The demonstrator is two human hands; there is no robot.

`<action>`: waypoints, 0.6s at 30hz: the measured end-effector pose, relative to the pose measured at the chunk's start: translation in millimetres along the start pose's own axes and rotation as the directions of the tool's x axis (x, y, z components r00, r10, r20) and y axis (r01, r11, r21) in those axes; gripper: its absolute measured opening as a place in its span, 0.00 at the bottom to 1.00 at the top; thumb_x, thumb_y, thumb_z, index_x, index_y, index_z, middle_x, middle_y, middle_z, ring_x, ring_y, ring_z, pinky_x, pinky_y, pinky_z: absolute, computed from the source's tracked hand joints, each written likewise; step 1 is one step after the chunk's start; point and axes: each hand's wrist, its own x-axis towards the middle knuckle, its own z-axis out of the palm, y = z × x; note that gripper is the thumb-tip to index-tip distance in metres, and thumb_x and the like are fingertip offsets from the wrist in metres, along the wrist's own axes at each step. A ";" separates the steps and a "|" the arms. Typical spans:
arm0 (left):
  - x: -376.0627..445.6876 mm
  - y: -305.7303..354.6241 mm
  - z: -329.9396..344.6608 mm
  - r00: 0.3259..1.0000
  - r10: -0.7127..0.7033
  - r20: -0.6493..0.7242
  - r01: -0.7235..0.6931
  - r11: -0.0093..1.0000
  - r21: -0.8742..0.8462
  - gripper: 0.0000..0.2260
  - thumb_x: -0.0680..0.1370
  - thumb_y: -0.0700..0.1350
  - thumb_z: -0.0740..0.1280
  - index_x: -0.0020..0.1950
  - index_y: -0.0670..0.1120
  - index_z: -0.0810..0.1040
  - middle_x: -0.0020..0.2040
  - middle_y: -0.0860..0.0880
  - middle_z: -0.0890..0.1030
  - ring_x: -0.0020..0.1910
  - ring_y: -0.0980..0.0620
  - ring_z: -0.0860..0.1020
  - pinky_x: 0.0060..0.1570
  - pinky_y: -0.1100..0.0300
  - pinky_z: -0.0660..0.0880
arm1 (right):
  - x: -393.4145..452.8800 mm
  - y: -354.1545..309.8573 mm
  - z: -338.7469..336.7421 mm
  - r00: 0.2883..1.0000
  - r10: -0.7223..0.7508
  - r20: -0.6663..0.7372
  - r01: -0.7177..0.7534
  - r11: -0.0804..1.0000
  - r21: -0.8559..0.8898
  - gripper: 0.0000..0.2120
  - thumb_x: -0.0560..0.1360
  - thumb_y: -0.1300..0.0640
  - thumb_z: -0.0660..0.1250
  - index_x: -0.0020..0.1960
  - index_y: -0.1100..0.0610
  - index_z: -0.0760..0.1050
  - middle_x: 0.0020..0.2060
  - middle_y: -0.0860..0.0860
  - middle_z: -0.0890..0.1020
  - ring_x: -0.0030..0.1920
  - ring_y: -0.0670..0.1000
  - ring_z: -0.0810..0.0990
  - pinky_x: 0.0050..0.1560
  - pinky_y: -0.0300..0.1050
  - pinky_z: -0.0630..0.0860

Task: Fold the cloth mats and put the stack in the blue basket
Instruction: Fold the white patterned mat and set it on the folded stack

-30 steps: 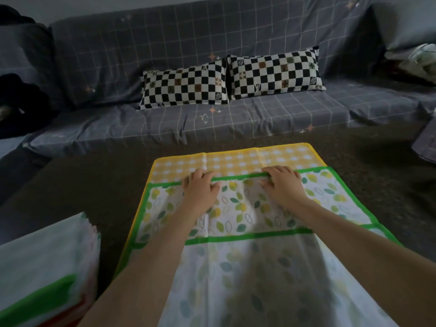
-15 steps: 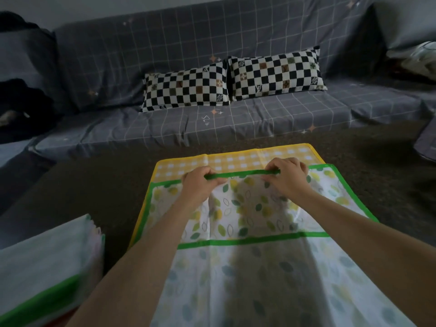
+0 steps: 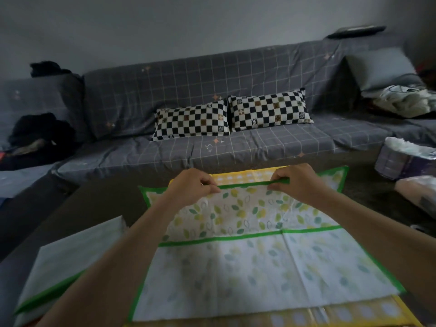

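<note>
**Both hands pinched the far edge of a leaf-print mat**

The left hand and right hand each held a closed grip on the green far border of the leaf-print mat, raised slightly. The mat lay over a yellow checked mat on the bench. A folded stack sat at the left. Behind stood a grey sofa with two checkered cushions.

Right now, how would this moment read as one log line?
step: folding | left hand: pinches green-edged mat far edge | right hand: same | basket: unseen
</note>
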 end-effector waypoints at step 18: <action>-143.0 8.8 72.8 0.982 -0.079 0.169 0.101 0.987 -0.123 0.04 0.73 0.48 0.72 0.39 0.53 0.85 0.35 0.64 0.80 0.39 0.62 0.78 0.40 0.66 0.75 | -154.8 -12.1 34.1 0.975 0.094 0.204 -0.112 0.991 0.079 0.07 0.73 0.47 0.69 0.46 0.47 0.84 0.49 0.41 0.82 0.52 0.43 0.77 0.52 0.39 0.72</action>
